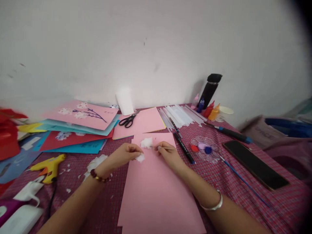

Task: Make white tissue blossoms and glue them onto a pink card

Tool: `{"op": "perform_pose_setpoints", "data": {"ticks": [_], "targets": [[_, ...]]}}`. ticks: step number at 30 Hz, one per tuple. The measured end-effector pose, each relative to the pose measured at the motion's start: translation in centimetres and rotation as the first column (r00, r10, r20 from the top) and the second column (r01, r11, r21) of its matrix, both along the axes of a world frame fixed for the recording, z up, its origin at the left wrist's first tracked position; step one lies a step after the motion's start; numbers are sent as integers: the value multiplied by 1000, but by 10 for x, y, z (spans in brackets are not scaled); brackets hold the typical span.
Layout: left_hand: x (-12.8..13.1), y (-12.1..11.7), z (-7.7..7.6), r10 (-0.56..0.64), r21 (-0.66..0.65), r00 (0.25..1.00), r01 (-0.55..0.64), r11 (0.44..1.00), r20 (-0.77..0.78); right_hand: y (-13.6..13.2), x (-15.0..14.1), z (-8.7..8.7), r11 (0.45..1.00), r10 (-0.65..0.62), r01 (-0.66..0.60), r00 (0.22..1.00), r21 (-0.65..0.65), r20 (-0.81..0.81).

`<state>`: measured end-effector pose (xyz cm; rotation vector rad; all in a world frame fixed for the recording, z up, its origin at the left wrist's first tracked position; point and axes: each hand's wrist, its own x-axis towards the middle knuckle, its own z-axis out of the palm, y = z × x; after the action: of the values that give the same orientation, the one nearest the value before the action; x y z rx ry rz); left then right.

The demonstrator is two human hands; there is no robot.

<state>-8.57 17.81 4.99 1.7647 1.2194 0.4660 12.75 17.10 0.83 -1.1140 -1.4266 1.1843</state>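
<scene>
A sheet of pink paper (156, 191) lies lengthwise in front of me. Near its far end sits a crumpled white tissue piece (146, 143). My left hand (128, 152) pinches another small white tissue piece (140, 158) just above the sheet, left of centre. On the other side, my right hand (167, 154) is closed in a pinch, its fingertips close beside the tissue on the paper. Something thin and small seems to stick out of them, too small to name. More torn white tissue (96, 164) lies on the cloth behind my left wrist.
At left are a yellow glue gun (50, 167) and stacked cards with tissue blossoms (85, 115). Black scissors (128, 121) lie behind the sheet. To the right are a marker (184, 148), a paint palette (204, 148), a paintbrush (243, 178), a phone (254, 164) and a black bottle (211, 91).
</scene>
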Motion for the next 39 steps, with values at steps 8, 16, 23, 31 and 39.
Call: {"op": "perform_pose_setpoints", "data": {"ticks": [8, 16, 23, 31, 39], "targets": [[14, 12, -31, 134, -25, 978, -132, 991, 162, 1, 1, -2, 1000, 18, -18, 1000, -17, 24], [13, 8, -31, 151, 76, 987, -156, 985, 60, 0, 2, -1, 1000, 20, -20, 999, -9, 41], [-5, 4, -13, -34, -134, 999, 35, 990, 17, -2, 2, 0, 1000, 21, -20, 998, -8, 59], [5, 9, -30, 67, 230, 998, -66, 971, 3, -1, 1, 0, 1000, 18, -17, 999, -7, 44], [13, 15, -45, 128, 291, 992, -116, 950, -22, 0, 2, -1, 999, -10, 7, 997, -39, -73]]}}
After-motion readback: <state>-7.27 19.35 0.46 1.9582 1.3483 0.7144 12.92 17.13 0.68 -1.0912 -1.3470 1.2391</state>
